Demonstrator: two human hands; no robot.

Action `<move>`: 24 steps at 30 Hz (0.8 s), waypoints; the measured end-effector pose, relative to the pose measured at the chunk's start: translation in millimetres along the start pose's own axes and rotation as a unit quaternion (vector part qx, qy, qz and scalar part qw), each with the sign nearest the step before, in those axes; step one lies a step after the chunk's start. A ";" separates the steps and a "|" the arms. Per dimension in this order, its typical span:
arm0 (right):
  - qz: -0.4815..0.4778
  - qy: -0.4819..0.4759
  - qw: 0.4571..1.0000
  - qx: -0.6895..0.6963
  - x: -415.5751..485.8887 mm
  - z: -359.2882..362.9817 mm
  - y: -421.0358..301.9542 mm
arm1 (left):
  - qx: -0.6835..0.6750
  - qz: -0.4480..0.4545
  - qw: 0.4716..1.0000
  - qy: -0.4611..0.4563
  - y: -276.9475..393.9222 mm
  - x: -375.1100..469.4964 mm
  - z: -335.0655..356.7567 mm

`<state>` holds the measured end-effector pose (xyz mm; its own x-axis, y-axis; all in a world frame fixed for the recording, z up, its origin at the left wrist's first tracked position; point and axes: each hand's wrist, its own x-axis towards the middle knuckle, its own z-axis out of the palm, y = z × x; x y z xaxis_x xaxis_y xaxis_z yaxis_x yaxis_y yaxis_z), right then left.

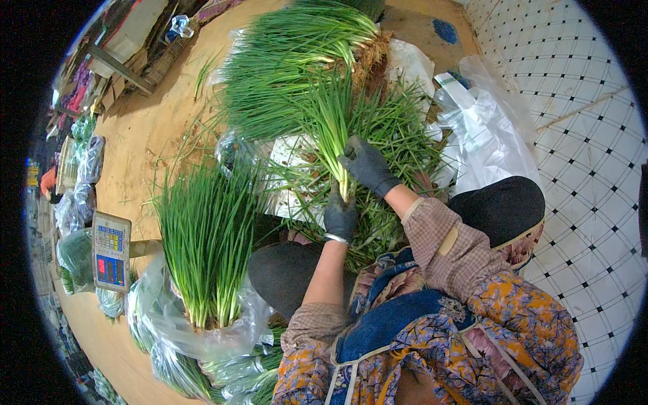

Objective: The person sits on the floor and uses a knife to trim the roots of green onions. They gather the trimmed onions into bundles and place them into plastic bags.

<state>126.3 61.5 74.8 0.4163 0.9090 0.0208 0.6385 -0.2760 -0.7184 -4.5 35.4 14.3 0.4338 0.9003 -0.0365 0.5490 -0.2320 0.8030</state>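
Observation:
Gloved in dark grey, my left hand (340, 217) grips the root end of a small bunch of green onions (331, 136), whose leaves point up and away from me. My right hand (370, 166) has its curled fingers on the same bunch, higher up along the pale stems; its fingertips are partly hidden. Below and around both hands lies a heap of loose leaf trimmings (400, 136). Just beyond, a large pile of green onions (283, 76) rests with its brown roots (372, 61) to the right.
On the left, green onions (205, 243) stand upright in a clear plastic bag (212, 344), near a digital scale display (111, 253). Bagged greens (76, 258) line the far left. White plastic bags (486, 136) lie by the tiled surface (572, 126). Dark coverings (286, 273) cover my knees.

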 end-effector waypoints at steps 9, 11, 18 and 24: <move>-0.130 -0.035 0.991 0.023 -8.1 -7.7 0.7 | 0.051 0.086 0.991 0.090 -19.6 4.1 11.9; -0.176 -0.106 0.979 -0.020 -19.7 -18.2 -8.6 | 0.035 0.048 0.997 0.052 -17.4 5.5 7.2; 0.075 -0.066 0.731 0.675 -13.5 -60.4 -6.0 | 0.071 -0.032 0.997 -0.002 -5.3 5.9 -3.7; 0.024 -0.056 0.987 0.146 11.7 -38.5 26.6 | 0.265 -0.016 0.963 -0.042 13.5 3.9 -6.0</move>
<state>173.1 52.7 82.6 0.3579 0.9300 -0.0835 0.3989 -0.2332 -0.8868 0.3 38.0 28.5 0.4550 0.8820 -0.1227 0.8407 -0.3800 0.3857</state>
